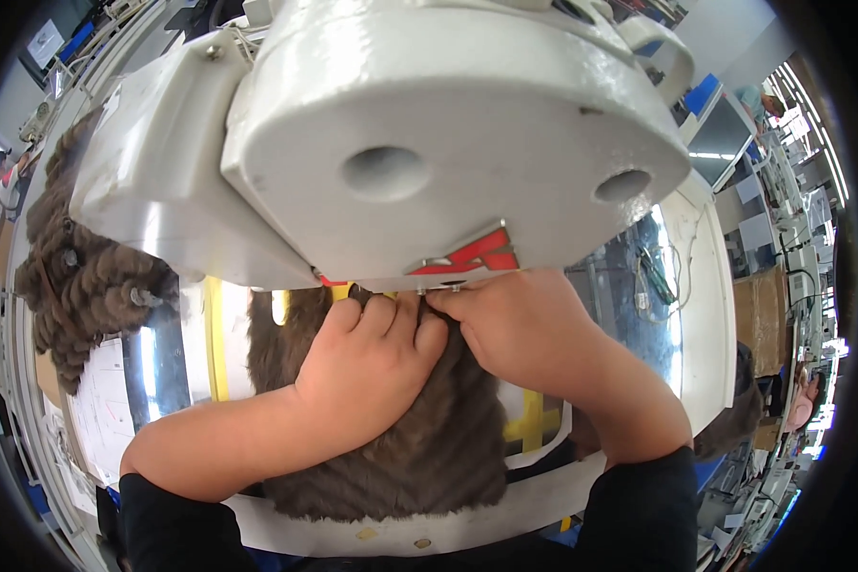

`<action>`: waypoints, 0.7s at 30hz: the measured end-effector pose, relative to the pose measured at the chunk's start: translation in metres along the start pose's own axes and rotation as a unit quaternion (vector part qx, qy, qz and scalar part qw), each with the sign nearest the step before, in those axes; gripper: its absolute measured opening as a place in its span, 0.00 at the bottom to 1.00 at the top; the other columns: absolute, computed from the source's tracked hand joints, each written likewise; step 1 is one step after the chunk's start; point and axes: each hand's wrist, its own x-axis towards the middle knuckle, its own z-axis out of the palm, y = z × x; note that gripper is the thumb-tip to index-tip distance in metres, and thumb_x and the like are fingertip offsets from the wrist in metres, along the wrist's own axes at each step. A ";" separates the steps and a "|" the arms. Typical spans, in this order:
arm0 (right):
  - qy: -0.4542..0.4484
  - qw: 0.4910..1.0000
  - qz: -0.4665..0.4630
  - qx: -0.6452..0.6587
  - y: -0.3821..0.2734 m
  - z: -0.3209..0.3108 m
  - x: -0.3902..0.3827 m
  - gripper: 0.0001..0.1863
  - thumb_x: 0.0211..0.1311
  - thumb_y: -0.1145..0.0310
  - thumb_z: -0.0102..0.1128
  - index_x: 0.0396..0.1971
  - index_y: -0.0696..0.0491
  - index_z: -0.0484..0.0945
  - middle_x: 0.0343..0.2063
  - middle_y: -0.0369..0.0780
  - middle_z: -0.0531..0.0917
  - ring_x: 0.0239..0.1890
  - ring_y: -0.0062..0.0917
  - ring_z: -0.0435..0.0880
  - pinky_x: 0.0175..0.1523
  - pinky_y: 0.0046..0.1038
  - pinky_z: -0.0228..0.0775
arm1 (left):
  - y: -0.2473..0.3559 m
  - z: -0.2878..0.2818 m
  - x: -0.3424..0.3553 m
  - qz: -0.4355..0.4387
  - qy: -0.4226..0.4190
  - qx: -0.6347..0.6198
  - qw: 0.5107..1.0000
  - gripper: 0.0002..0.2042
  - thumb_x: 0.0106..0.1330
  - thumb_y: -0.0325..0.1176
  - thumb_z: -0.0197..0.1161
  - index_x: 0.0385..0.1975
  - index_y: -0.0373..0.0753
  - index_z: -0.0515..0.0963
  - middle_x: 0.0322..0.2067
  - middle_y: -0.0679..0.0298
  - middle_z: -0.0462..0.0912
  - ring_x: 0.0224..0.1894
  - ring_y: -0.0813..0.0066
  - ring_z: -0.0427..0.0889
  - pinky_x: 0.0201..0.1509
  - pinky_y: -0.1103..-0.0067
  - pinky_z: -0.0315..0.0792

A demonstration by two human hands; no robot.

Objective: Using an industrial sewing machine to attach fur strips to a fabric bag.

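One brown fur piece [429, 467] lies lengthwise from under a white machine head [486, 191] toward the bench's [543, 498] near edge, left hand [377, 362] atop, right hand [524, 324] by its far end, fingers bent, clamping indeterminable.

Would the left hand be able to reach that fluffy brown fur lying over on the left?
Probably yes: no tall thing shows between the left hand and the left-side fur, though the hand now rests on another fur piece before the white machine.
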 end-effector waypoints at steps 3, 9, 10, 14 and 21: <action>0.010 0.999 -0.026 -0.020 0.003 0.002 0.001 0.08 0.61 0.73 0.55 0.35 0.52 0.83 0.35 0.37 0.87 0.40 0.35 0.88 0.33 0.37 0.80 | -0.001 0.001 0.001 0.004 0.015 0.019 1.000 0.10 0.55 0.36 0.61 0.34 0.41 0.77 0.36 0.62 0.82 0.36 0.70 0.75 0.38 0.74 0.65; 0.040 0.998 -0.042 -0.029 0.005 0.007 0.000 0.07 0.59 0.73 0.56 0.34 0.54 0.83 0.33 0.41 0.86 0.34 0.38 0.88 0.30 0.38 0.79 | 0.001 -0.001 0.003 0.003 0.009 0.025 1.000 0.08 0.54 0.36 0.61 0.32 0.42 0.77 0.36 0.63 0.82 0.35 0.70 0.74 0.37 0.74 0.64; 0.035 0.998 -0.039 -0.027 0.006 0.008 0.002 0.07 0.59 0.73 0.56 0.34 0.54 0.83 0.33 0.41 0.86 0.34 0.38 0.88 0.30 0.38 0.79 | -0.001 0.002 0.003 0.002 0.008 0.014 1.000 0.08 0.54 0.35 0.61 0.31 0.42 0.77 0.35 0.63 0.82 0.34 0.70 0.74 0.37 0.74 0.64; 0.041 0.998 -0.045 -0.028 0.005 0.007 -0.001 0.07 0.59 0.73 0.56 0.32 0.54 0.83 0.31 0.41 0.86 0.30 0.38 0.88 0.29 0.38 0.79 | 0.004 -0.001 0.001 -0.010 -0.030 -0.008 0.999 0.12 0.54 0.33 0.61 0.38 0.42 0.79 0.49 0.59 0.85 0.37 0.69 0.77 0.38 0.72 0.64; 0.059 0.997 -0.039 -0.024 0.010 0.005 -0.001 0.06 0.58 0.72 0.56 0.30 0.52 0.83 0.28 0.39 0.86 0.32 0.37 0.88 0.30 0.38 0.79 | 0.004 -0.002 0.009 0.002 0.007 0.007 1.000 0.07 0.55 0.35 0.61 0.33 0.43 0.77 0.39 0.63 0.84 0.39 0.70 0.79 0.42 0.73 0.67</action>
